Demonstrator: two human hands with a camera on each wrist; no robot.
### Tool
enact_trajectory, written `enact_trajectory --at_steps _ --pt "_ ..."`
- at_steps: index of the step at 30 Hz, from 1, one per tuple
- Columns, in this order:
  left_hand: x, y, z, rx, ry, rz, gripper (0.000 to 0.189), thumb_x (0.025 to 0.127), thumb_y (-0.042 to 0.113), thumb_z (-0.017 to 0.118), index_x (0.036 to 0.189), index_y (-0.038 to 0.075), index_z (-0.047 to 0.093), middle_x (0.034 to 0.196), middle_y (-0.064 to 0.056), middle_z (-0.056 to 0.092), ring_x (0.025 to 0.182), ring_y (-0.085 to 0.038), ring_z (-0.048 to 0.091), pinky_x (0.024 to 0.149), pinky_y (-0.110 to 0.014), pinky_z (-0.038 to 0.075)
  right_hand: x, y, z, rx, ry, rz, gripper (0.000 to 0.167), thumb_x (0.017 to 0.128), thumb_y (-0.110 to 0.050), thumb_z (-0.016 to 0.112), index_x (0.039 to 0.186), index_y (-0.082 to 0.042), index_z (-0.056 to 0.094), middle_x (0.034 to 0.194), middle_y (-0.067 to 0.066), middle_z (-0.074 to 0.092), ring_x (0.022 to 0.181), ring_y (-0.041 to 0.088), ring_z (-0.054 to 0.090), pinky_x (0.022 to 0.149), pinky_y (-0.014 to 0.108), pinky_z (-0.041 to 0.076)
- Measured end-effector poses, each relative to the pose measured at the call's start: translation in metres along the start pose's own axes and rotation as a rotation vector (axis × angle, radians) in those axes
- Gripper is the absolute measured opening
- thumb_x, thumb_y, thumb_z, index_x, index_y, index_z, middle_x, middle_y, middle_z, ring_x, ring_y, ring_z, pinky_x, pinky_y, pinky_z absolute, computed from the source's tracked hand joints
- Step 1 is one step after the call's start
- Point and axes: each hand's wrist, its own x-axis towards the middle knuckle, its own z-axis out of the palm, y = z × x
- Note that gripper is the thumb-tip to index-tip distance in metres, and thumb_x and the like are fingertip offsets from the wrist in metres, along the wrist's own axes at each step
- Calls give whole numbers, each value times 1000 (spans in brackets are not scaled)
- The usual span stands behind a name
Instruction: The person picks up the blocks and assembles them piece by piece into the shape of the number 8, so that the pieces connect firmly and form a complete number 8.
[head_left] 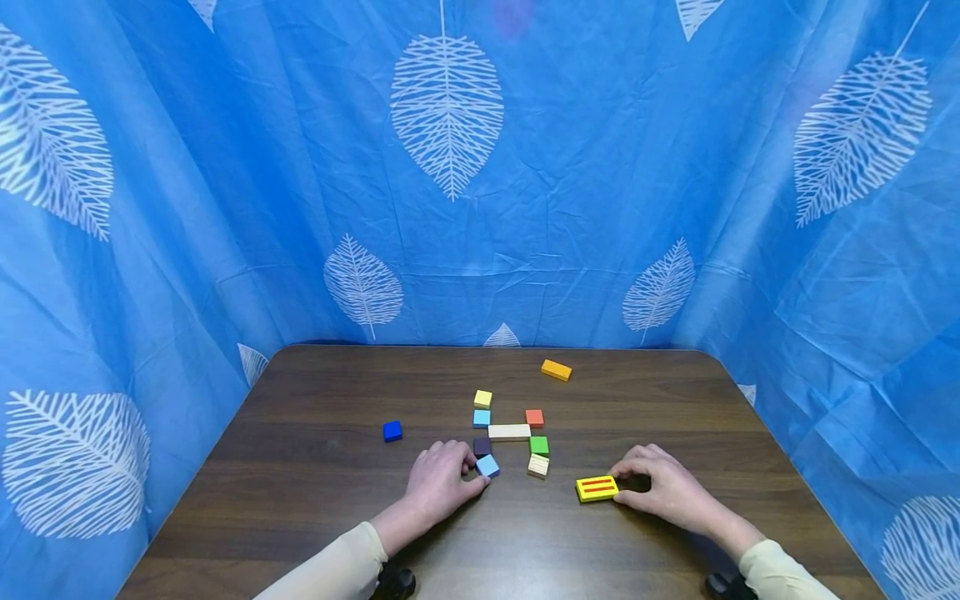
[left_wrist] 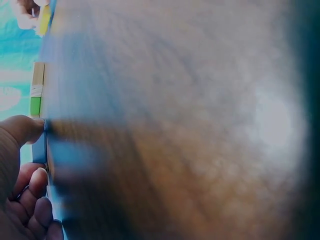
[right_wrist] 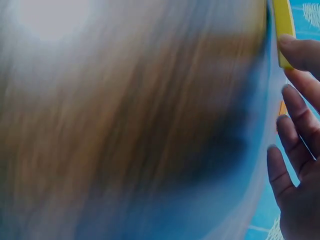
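My left hand pinches a light blue square block between thumb and fingers, just below a dark purple block. In the left wrist view the thumb lies along one end of that blue block. My right hand grips the right end of a yellow rectangular block with red stripes. The right wrist view has thumb and forefinger on the end of the yellow block, the other fingers spread loosely. Right of the left hand, a striped natural wood block sits below a green block.
A plain wood bar lies mid-table among a sky blue block, a pale yellow block and a red block. Apart from these are a dark blue block and an orange block. A blue leaf-patterned curtain surrounds the table.
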Motion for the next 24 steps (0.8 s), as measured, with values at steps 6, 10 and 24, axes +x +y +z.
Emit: enact_trajectory --at_steps 6,10,24 --pt "0 0 -2 4 4 0 32 81 45 83 85 19 66 76 12 53 71 -10 45 66 -30 37 12 -26 8 -21 37 17 24 82 -39 87 102 -35 74 97 -23 58 94 5 50 79 35 45" --pt "0 1 -3 -1 2 -4 31 81 44 83 85 19 66 76 12 53 71 -10 45 66 -30 37 23 -48 18 -43 67 -10 26 79 -36 89 100 -35 75 95 -23 57 93 4 49 80 38 43" --pt "0 3 -3 -1 -26 -9 32 82 45 83 87 17 67 76 10 53 71 -11 45 66 -31 37 53 -90 57 -192 93 -65 28 75 -38 90 97 -26 79 91 -16 57 89 7 46 78 35 42"
